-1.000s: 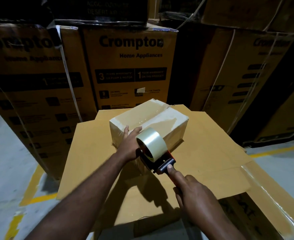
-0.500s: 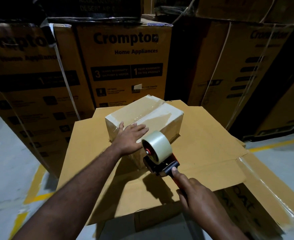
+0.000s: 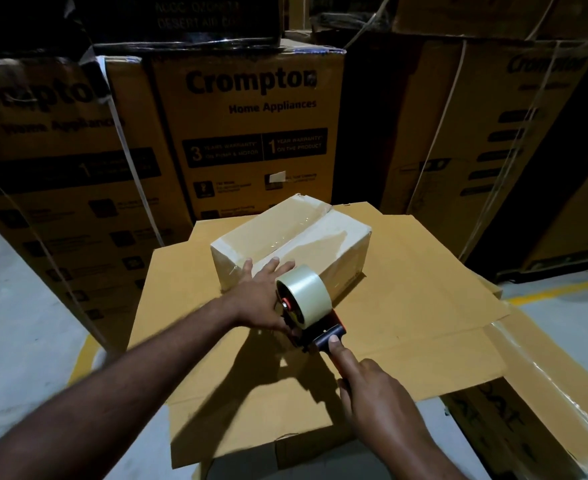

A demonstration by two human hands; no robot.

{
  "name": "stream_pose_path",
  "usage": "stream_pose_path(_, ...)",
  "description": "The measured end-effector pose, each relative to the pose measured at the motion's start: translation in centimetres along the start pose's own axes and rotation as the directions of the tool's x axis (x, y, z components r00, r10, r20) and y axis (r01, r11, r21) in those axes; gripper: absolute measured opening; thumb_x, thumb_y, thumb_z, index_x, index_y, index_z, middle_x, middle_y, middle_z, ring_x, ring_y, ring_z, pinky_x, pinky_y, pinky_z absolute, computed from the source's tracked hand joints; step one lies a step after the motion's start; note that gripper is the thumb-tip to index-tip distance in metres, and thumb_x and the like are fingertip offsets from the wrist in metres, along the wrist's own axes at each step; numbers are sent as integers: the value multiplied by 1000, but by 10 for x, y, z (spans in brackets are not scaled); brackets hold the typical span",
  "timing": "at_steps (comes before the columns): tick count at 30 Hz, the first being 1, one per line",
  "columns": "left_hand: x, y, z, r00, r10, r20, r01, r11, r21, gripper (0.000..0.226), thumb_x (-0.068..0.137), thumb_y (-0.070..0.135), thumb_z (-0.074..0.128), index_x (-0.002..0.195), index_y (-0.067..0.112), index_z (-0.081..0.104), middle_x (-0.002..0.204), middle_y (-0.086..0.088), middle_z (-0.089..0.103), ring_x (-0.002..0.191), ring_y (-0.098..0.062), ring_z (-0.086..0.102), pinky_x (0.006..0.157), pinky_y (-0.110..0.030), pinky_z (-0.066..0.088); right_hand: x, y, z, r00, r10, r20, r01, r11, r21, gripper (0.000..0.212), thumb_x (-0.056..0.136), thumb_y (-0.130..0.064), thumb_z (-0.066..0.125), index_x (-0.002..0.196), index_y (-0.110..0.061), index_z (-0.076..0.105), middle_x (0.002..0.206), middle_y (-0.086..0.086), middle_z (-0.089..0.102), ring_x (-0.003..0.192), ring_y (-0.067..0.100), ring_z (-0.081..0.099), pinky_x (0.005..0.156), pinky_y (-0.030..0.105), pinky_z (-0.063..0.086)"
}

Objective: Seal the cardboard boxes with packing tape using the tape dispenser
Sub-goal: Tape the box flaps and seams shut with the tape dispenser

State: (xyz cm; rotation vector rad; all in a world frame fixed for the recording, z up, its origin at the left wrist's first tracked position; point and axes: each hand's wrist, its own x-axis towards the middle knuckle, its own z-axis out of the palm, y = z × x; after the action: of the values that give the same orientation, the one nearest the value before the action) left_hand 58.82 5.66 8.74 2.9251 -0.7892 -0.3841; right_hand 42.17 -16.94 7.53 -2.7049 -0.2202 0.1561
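Head view.

- Small cardboard box (image 3: 287, 237) sat on the cardboard worktop (image 3: 417, 306), turned at an angle to you, flaps down. Clear glossy tape showed along its top seam and over the near left corner.
- Your left hand (image 3: 259, 299) lay flat on the near end of the box, fingers straight and spread. Its grip was slack and held nothing; it only rested there.
- Your right hand (image 3: 372, 389) had its grip wrapped round the handle of the tape dispenser (image 3: 322, 336), fingers curled under, index finger stretched out along the top of the black handle block.
- The dispenser sat at the box's near face, just beside your left hand, its head low against the box. Contact with the box was hidden behind the roll.
- Tape roll (image 3: 306, 294), pale and clear, stood on its red hub, tilted up and away from you.
- The worktop was flat brown sheets laid over a bigger carton.
- Behind stood tall Crompton cartons (image 3: 251, 133), strapped with white bands.
- Grey floor (image 3: 8, 323) with a yellow line (image 3: 555, 292) on the right.
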Motion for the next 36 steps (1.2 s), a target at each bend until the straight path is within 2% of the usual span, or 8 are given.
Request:
stream_pose_path(2, -2, -8, 6, 999, 4, -35, -4, 1000, 10, 110, 83, 69, 67, 163, 32, -1, 169, 9, -15, 154, -17, -21, 117, -65, -20, 3, -7, 1, 1000, 4, 25, -4, 1000, -2, 77, 105, -33, 44, 151, -52, -14, 117, 0, 53, 86, 10, 49, 75, 23, 42)
stream_pose_path(6, -2, -29, -11, 993, -5, 117, 8, 1000, -26, 107, 91, 51, 68, 161, 29, -9, 168, 10, -21, 152, -15, -25, 118, -64, -18, 10, -16, 3, 998, -15, 66, 17, 999, -31, 78, 106, -31, 43, 151, -50, -17, 123, 2, 51, 89, 11, 46, 77, 24, 41)
stream_pose_path(13, 7, -33, 7, 1000, -14, 0, 14, 995, -96, 103, 90, 49, 71, 162, 33, -1, 163, 24, -15, 150, -5, -23, 117, -59, -22, 16, -15, 4, 996, 5, 84, -2, 999, -35, 76, 106, -34, 39, 151, -49, -21, 122, 3, 50, 84, 14, 43, 73, 26, 39)
stream_pose_path(18, 12, -31, 12, 995, -96, -33, 90, 985, -150, 107, 87, 38, 78, 163, 34, 2, 168, 21, -4, 154, -4, -15, 118, -58, -22, 17, -17, 14, 998, 15, 64, -17, 1000, 25, 72, 106, -34, 40, 153, -46, -12, 114, 1, 53, 81, 14, 44, 69, 26, 38)
stream_pose_path(23, 10, -27, 13, 991, -120, -53, 111, 981, -156, 104, 87, 37, 78, 163, 34, 6, 169, 19, -1, 155, -8, -12, 118, -62, -20, 12, -24, 19, 1000, 21, 24, -23, 997, 79, 66, 106, -34, 42, 154, -44, -3, 112, 1, 55, 82, 12, 47, 68, 24, 38)
stream_pose_path(28, 7, -20, 10, 990, -120, -74, 105, 978, -182, 91, 87, 40, 76, 161, 36, 22, 169, 18, 4, 156, -10, -8, 116, -65, -19, 7, -32, 32, 999, 53, -12, -50, 983, 177, 63, 105, -36, 45, 151, -45, 4, 111, -4, 57, 93, 10, 54, 77, 22, 44)
stream_pose_path(33, -2, -8, 10, 981, -158, -110, 137, 974, -180, 90, 91, 44, 69, 162, 31, 15, 170, 13, 2, 156, -11, -7, 115, -69, -17, 7, -10, 36, 1000, -27, 4, 26, 997, 71, 79, 106, -39, 40, 146, -50, -27, 120, 0, 53, 95, 13, 56, 81, 28, 49)
stream_pose_path(36, -8, -2, 12, 975, -181, -128, 157, 972, -177, 92, 92, 45, 67, 163, 30, 10, 171, 12, 2, 157, -12, -6, 114, -72, -14, 14, 13, 29, 996, -79, 48, 80, 997, -17, 84, 104, -39, 44, 145, -54, -27, 124, 1, 53, 95, 12, 56, 81, 27, 50)
